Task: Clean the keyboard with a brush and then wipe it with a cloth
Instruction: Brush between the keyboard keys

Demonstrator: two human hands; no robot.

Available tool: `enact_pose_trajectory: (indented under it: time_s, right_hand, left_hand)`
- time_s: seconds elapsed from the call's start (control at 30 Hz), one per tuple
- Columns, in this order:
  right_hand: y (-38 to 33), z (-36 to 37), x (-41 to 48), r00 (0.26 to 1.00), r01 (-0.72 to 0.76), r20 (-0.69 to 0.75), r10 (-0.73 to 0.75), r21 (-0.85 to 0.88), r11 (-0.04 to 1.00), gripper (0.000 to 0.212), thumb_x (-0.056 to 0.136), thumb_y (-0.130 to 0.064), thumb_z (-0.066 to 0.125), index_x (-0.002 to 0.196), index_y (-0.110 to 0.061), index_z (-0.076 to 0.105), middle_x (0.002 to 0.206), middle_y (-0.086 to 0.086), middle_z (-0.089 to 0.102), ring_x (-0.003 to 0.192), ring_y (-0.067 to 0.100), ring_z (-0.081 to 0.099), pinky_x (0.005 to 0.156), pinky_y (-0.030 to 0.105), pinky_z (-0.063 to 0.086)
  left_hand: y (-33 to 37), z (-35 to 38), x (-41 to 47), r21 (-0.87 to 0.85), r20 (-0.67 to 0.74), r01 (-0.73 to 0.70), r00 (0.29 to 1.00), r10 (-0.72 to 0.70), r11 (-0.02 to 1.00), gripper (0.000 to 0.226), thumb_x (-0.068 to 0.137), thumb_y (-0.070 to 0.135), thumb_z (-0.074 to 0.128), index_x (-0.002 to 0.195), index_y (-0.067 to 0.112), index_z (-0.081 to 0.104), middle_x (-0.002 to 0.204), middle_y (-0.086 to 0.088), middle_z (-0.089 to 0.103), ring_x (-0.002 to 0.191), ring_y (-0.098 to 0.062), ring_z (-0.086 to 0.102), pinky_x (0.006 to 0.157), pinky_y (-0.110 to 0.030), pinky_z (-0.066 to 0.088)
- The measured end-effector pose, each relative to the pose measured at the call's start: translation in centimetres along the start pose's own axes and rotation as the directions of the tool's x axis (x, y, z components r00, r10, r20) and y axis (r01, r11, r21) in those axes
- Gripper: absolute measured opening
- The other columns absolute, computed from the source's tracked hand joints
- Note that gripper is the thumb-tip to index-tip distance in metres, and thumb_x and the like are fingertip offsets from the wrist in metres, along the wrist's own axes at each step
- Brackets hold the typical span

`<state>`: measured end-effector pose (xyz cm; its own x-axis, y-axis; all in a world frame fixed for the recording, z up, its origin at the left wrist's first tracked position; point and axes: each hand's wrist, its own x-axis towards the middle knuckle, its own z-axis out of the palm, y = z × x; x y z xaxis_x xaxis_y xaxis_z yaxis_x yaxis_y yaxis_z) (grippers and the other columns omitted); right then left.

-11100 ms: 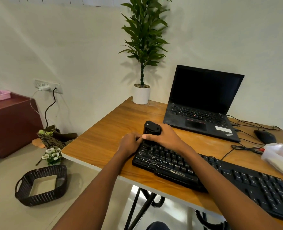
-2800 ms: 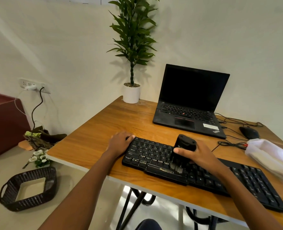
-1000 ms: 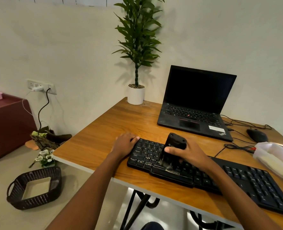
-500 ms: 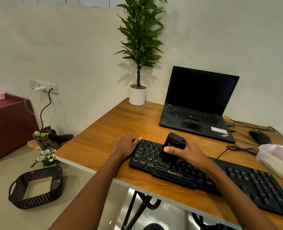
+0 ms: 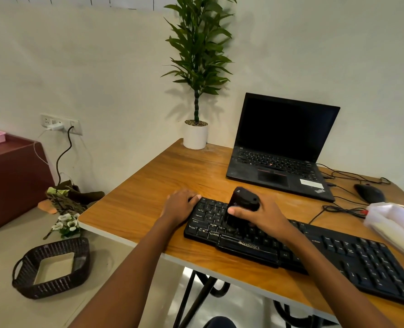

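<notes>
The desk (image 5: 148,185) is wood grain with a soft sheen. The keyboard (image 5: 362,263) is matt black plastic, the brush (image 5: 243,200) smooth black plastic, slightly shinier. The laptop (image 5: 288,129) is matt black too. The pot (image 5: 195,137) looks smooth white, the basket (image 5: 51,285) is dark woven stuff, and the bag (image 5: 395,221) is thin cloudy plastic.

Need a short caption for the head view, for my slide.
Brushing stage: right hand holds the brush on the left keys of the keyboard while left hand rests on its left end.

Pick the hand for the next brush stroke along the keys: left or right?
Right. The right hand grips the brush, bristles down on the keyboard. The left hand rests on the keyboard's left end, likely steadying it.
</notes>
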<state>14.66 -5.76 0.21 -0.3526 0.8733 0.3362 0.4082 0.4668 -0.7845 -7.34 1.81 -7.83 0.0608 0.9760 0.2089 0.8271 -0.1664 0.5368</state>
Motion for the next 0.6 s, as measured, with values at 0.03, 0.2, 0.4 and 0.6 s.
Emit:
enact_pose_trajectory:
  time_s: [0.03, 0.2, 0.4, 0.6]
  right_hand:
    - [0.06, 0.14, -0.03, 1.0, 0.0, 0.012, 0.001, -0.051, 0.999, 0.029, 0.071, -0.046, 0.072, 0.075, -0.023, 0.055, 0.069, -0.007, 0.057, 0.058, 0.001, 0.054, 0.056, 0.013, 0.04]
    - [0.05, 0.24, 0.02, 0.998, -0.006, -0.055, 0.007, 0.025, 1.0, 0.026, 0.075, -0.041, 0.071, 0.077, -0.019, 0.057, 0.07, -0.003, 0.059, 0.057, -0.001, 0.055, 0.054, 0.01, 0.041]
    - [0.25, 0.48, 0.12, 0.991, 0.014, -0.128, -0.025, -0.087, 0.996, 0.015, 0.078, -0.032, 0.069, 0.078, -0.023, 0.058, 0.071, -0.005, 0.059, 0.061, 0.005, 0.055, 0.057, 0.016, 0.04]
    - [0.05, 0.82, 0.0, 0.993, 0.0, -0.119, -0.014, -0.116, 0.993, 0.019, 0.077, -0.034, 0.071, 0.072, -0.027, 0.054, 0.066, -0.009, 0.057, 0.057, 0.001, 0.053, 0.055, 0.013, 0.039]
  left_hand:
    - [-0.05, 0.01, 0.08, -0.006, 0.001, 0.0, 1.0, 0.0, 1.0, 0.038, 0.099, 0.041, 0.036, 0.12, 0.022, 0.062, 0.122, -0.002, 0.058, 0.118, -0.022, 0.048, 0.102, -0.041, 0.027]
    - [-0.16, 0.14, 0.19, -0.014, -0.001, 0.002, 1.0, -0.002, 1.0, 0.037, 0.099, 0.041, 0.037, 0.118, 0.023, 0.063, 0.122, -0.002, 0.059, 0.118, -0.023, 0.049, 0.106, -0.046, 0.028]
    - [-0.23, 0.15, 0.19, 0.0, 0.001, -0.003, 1.0, 0.003, 1.0, 0.037, 0.099, 0.04, 0.036, 0.116, 0.023, 0.064, 0.121, -0.002, 0.06, 0.116, -0.022, 0.049, 0.103, -0.042, 0.029]
    - [-0.24, 0.22, 0.1, -0.01, -0.01, -0.008, 1.0, 0.008, 1.0, 0.037, 0.099, 0.04, 0.037, 0.116, 0.022, 0.064, 0.12, -0.002, 0.06, 0.116, -0.022, 0.049, 0.102, -0.04, 0.03]
